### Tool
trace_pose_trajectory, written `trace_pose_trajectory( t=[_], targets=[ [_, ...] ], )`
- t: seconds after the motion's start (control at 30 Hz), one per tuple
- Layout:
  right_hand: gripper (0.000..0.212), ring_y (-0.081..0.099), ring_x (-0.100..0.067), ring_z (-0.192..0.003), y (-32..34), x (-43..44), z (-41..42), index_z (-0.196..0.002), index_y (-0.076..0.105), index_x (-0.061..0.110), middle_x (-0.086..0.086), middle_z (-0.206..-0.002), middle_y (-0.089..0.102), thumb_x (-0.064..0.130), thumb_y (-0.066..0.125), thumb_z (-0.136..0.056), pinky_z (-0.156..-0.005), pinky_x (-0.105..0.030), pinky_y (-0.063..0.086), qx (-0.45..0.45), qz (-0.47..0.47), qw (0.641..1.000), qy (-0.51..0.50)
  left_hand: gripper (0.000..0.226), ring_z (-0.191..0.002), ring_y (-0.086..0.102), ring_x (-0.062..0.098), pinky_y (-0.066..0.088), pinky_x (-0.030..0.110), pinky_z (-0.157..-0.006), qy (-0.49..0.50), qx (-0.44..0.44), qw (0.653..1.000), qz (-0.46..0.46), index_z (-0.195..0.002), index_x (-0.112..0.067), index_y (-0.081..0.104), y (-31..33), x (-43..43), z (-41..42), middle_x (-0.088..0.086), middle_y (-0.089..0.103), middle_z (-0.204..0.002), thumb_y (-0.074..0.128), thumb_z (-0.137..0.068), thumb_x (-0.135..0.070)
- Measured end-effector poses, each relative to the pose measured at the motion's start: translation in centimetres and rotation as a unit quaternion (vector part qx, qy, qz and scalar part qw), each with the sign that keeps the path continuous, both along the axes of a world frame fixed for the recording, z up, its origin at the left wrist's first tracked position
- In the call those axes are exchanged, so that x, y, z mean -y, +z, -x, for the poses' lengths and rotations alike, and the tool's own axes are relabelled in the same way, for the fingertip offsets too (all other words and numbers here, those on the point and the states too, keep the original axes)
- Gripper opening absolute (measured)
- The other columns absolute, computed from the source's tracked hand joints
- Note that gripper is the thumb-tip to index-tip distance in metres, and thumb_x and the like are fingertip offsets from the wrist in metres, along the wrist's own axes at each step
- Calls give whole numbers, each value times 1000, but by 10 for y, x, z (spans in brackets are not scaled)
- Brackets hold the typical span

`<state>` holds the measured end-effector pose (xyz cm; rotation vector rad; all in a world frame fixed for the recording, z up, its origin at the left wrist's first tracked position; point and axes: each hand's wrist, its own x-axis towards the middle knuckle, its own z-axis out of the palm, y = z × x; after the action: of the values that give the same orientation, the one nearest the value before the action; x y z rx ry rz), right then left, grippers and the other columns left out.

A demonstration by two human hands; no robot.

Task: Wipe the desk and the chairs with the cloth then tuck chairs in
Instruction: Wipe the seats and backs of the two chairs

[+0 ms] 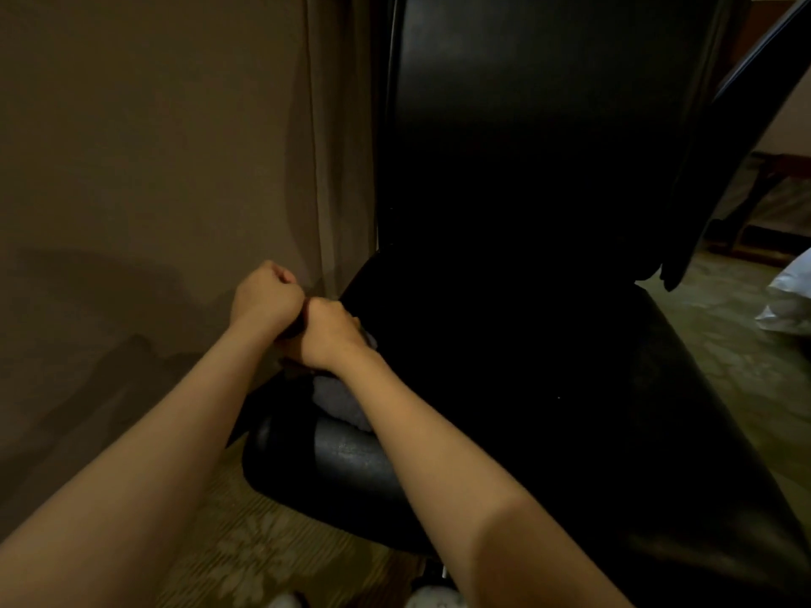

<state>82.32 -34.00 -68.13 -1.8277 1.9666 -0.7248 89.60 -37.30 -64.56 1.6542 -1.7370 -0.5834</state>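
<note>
Two hands at chair (351,458) | left hand (267,296) fingers clenched | right hand (327,335) grasping cloth (340,399)

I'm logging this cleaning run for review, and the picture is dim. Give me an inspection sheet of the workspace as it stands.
Surface: black leather chair, seat and back in view; no desk identifiable.
Job's things: grey cloth bunched on the chair's padded edge, under the right wrist.
Clutter: dark fabric hanging at the chair back's right side; white bundle on the floor.
Grippers: right hand curled over the cloth; left hand fisted beside it, contents unclear.
Cables: nothing seen.
Surroundings: beige curtain, wall, patterned carpet.
</note>
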Motion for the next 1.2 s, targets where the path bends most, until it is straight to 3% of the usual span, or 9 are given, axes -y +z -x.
trace_pose_trajectory(
  t=[0.2, 0.3, 0.4, 0.5, 0.6, 0.77, 1.03, 1.13, 1.2],
  targets=[
    [55, 60, -25, -104, 9, -29, 14, -123, 53, 9, -13, -113, 65, 16, 77, -73, -79, -20, 42, 106, 73, 990, 64, 24, -110, 53, 28, 39, 29, -82, -65, 55, 995, -43, -112, -9, 60, 4, -7, -16, 13, 59, -117, 46, -92, -13],
    [56, 54, -26, -107, 17, -40, 39, -117, 50, 8, -11, -116, 56, 17, 77, -69, -82, -24, 40, 38, 100, 992, 71, 31, -115, 52, 27, 39, 28, -89, -203, 120, 969, -67, -124, -11, 54, 2, -19, -13, 13, 56, -126, 42, -97, -20],
    [54, 46, -24, -120, 20, -44, 65, -122, 51, 22, -2, -133, 47, 35, 71, -73, -93, -35, 36, -139, 84, 987, 20, 39, -122, 49, 25, 37, 29, -97, -268, 150, 949, -73, -134, -13, 46, -4, -26, -10, 11, 51, -135, 41, -99, -31],
    [66, 45, -29, -124, 4, -52, 80, -137, 42, 29, -8, -136, 48, 45, 67, -78, -101, -39, 39, -86, 8, 996, 6, 47, -125, 46, 22, 34, 21, -95, -315, 161, 934, -42, -139, -16, 41, -10, -32, -13, 6, 49, -136, 53, -94, -28],
    [80, 41, -31, -124, -18, -61, 75, -146, 31, 29, -11, -138, 44, 52, 67, -77, -104, -37, 34, -99, 9, 995, 15, 42, -115, 54, 22, 34, 15, -82, -317, 130, 939, -3, -128, -12, 54, -16, -33, -22, 9, 59, -124, 64, -87, -13],
    [69, 42, -32, -120, -15, -77, 58, -144, 36, 27, -15, -134, 47, 42, 64, -83, -99, -29, 29, -114, 50, 992, 3, 34, -99, 53, 10, 32, 13, -76, -293, 162, 942, 10, -118, -14, 63, -13, -40, -36, 3, 63, -109, 67, -85, -14],
    [65, 33, -36, -121, -19, -127, -8, -146, 27, 26, -14, -137, 39, 38, 55, -88, -100, -40, 33, -186, 66, 980, 28, 15, -76, 55, 1, 38, -1, -62, -300, 138, 941, -73, -91, -15, 65, -14, -64, -95, -2, 61, -82, 67, -82, -3],
    [68, 33, -36, -122, -20, -135, -22, -146, 27, 25, -14, -136, 40, 38, 58, -87, -100, -40, 32, -184, 54, 979, 64, 16, -59, 53, -16, 39, 0, -61, -307, 174, 930, -103, -82, -20, 63, -12, -69, -112, -9, 60, -74, 66, -83, -4],
    [71, 35, -35, -122, -15, -136, -26, -145, 30, 23, -14, -135, 44, 38, 62, -84, -99, -38, 34, -152, 46, 983, 89, 15, -62, 53, -12, 39, 2, -63, -311, 201, 921, -120, -83, -20, 63, -6, -71, -120, -5, 61, -77, 65, -85, -6]
  ],
)
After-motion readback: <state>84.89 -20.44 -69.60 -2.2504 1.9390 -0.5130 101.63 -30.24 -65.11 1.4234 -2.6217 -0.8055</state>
